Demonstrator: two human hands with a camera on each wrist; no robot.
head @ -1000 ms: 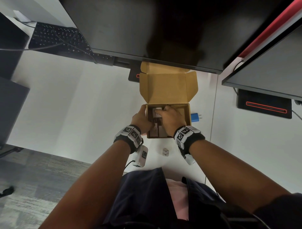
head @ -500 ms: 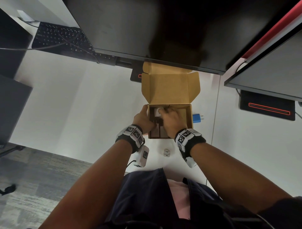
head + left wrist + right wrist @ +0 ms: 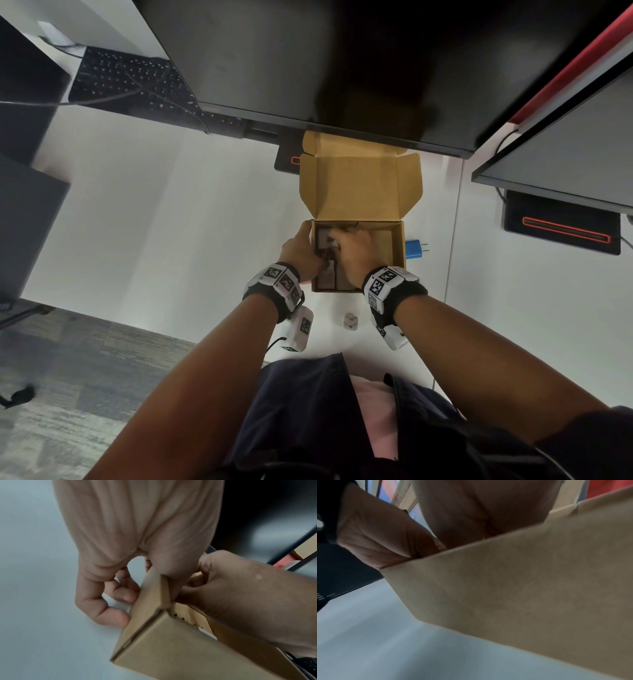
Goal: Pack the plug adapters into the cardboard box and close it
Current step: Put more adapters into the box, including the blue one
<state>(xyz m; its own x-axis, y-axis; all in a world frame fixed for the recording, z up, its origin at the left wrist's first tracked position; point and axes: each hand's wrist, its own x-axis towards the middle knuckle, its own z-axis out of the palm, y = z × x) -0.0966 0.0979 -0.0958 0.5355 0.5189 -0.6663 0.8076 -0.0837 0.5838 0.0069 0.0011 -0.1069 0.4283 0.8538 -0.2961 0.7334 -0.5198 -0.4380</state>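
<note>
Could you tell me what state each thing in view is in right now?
cardboard box: open, lid flap raised, standing on the desk.
white adapter: inside the box, under the right hand's fingers.
blue adapter: on the desk right of the box, unpacked.
small white adapter: on the desk before the box, unpacked.
left hand: grips the box's left wall.
right hand: reaching inside the box.

The right hand (image 3: 352,250) covers most of the inside of the cardboard box (image 3: 397,240) in the head view, so whatever its fingertips hold stays mostly hidden; only a small white patch shows, too small to name. In the right wrist view the box wall (image 3: 522,588) is blurred and blocks the fingers. The white adapter (image 3: 350,321) near the wrists is too small for detail, and the blue adapter (image 3: 414,247) is partly hidden behind the box
</note>
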